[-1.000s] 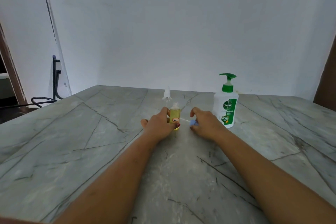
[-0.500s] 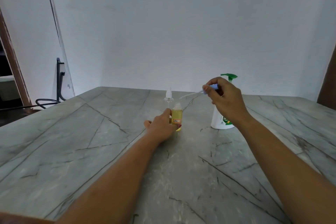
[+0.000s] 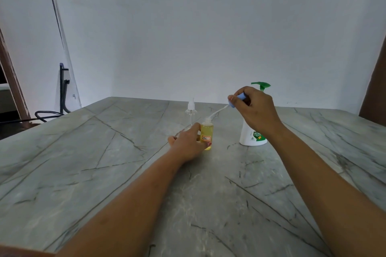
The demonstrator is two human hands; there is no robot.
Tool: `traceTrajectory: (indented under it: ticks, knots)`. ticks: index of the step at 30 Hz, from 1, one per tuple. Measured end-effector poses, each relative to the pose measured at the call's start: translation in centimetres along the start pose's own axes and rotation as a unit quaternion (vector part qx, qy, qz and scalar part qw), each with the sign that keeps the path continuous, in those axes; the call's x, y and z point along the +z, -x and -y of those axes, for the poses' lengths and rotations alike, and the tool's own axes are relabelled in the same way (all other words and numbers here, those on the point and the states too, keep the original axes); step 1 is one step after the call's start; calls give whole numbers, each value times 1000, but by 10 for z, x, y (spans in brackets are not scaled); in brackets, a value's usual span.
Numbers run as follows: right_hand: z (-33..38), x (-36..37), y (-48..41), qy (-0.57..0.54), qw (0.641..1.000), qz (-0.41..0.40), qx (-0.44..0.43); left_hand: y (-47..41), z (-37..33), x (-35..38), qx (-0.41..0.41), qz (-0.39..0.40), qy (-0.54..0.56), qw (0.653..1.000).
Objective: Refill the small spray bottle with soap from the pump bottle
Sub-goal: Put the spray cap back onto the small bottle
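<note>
— Where are the 2 hands?
— Both forearms reach forward over the grey veined marble counter (image 3: 104, 162). The left hand (image 3: 189, 142) lies low on it, fingers and thumb wrapped round the small clear spray bottle of yellow liquid (image 3: 207, 134). That bottle stands upright on the counter with its neck open. The right hand (image 3: 257, 110) hangs higher and to the right, wrist bent, fingertips pinching the blue spray cap (image 3: 238, 99). From the cap a thin white dip tube (image 3: 217, 113) slants down to the bottle's mouth.
— Is the tube inside the neck?
— Its tip meets the rim; whether it is in, I can't tell.
— And the soap?
— The white pump bottle with a green pump (image 3: 250, 137) stands on the counter to the right of the small one. It is mostly hidden behind the right hand and wrist, its label only partly showing. A see-through sprayer bottle with a white top (image 3: 191, 112) stands behind the left hand, faint against the counter.
</note>
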State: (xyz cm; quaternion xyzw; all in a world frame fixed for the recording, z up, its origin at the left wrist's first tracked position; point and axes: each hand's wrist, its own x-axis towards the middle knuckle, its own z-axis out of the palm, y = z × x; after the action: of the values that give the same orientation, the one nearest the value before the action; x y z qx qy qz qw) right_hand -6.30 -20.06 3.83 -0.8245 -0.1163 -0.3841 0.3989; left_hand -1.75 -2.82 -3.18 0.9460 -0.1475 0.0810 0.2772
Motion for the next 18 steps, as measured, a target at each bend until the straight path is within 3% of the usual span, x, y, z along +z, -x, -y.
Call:
traceTrajectory:
  ticks: [7, 18]
  knots:
    - [2, -1, -6, 13, 1000, -6, -12, 0, 0, 1, 2, 8, 6, 1000]
    - [-1, 35, -12, 58, 990, 128, -12, -5, -2, 2, -7, 15, -12, 1000]
